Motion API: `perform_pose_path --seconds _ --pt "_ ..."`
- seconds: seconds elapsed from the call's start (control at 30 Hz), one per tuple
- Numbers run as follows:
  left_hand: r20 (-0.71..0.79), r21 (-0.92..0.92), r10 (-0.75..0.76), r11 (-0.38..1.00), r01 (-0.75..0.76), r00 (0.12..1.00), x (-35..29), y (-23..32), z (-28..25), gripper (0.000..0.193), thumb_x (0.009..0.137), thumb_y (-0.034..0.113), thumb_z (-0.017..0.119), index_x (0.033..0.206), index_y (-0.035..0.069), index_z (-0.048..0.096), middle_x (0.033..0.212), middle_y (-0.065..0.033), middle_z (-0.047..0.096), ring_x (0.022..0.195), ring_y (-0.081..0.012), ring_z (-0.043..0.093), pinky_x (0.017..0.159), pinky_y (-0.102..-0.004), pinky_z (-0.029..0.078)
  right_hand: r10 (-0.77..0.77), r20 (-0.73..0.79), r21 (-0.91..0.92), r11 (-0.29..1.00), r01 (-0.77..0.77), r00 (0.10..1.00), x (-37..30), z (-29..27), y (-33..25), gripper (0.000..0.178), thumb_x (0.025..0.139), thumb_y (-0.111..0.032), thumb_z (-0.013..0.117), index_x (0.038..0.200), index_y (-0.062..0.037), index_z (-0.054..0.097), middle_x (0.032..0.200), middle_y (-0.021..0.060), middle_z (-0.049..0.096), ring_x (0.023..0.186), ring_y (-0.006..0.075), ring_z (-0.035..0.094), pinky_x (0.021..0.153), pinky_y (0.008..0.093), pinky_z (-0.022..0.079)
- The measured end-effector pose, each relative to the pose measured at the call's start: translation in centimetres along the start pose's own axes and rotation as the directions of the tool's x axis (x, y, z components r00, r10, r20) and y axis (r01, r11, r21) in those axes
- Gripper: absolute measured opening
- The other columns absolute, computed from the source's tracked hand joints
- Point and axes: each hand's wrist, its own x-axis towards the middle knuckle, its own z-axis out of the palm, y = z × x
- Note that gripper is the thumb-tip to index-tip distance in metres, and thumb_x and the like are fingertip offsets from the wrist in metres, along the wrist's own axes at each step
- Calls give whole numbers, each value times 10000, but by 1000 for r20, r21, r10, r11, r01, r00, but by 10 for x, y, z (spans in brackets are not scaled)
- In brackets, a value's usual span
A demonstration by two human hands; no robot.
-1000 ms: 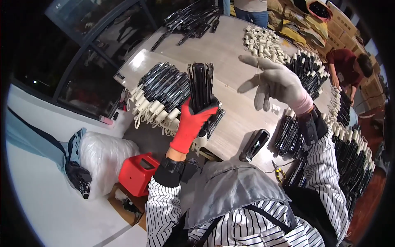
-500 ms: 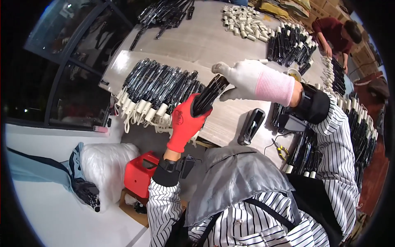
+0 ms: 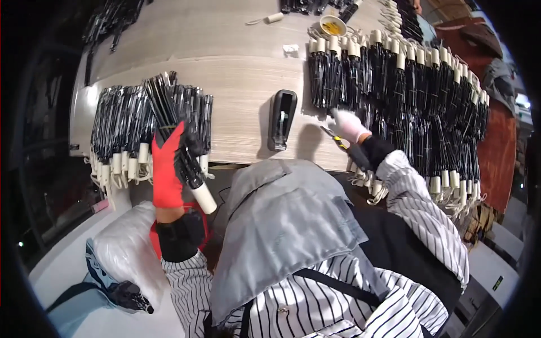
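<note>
My left hand (image 3: 168,164), in a red glove with a dark palm, is closed around a folded black umbrella frame. Its cream handle (image 3: 204,198) points toward me, past the table's near edge. The frame's dark ribs (image 3: 160,101) reach over a row of similar frames (image 3: 118,118) on the left. My right hand (image 3: 348,125), in a white glove with a pink tinge, is low over the table beside yellow-and-black pliers (image 3: 337,138). Its fingertips are at the edge of the right-hand stack of frames (image 3: 394,90); blur hides whether they grip anything.
A black stapler-like tool (image 3: 282,121) lies on the table (image 3: 242,84) between my hands. Farther back are a small bowl of yellow bits (image 3: 332,25), a loose cream handle (image 3: 274,17) and more frames (image 3: 115,22). A white plastic bag (image 3: 129,248) sits at lower left.
My right hand has left the frames it was reaching at and moved to the pliers. My left hand has come nearer, still holding a frame, whose cream handle now shows. The view has turned rightward.
</note>
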Motion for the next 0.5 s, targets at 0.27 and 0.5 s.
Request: perform_pose_path --seconds 0.27,0.5 --pt "-1 139 -299 945 296 954 -21 -26 17 257 924 142 603 1168 74 566 756 -22 573 622 -108 579 501 -234 463 312 -43 -98 944 -315 949 -39 102 17 499 774 -148 610 1232 -2 474 1169 208 532 1040 355 575 871 449 509" --pt "203 92 -404 915 394 892 -38 -17 29 301 895 63 613 1191 58 559 805 -14 597 642 -94 593 525 -232 477 19 324 702 665 -254 946 -48 -9 -34 410 790 -100 603 1181 -32 498 938 78 591 834 173 592 776 341 541"
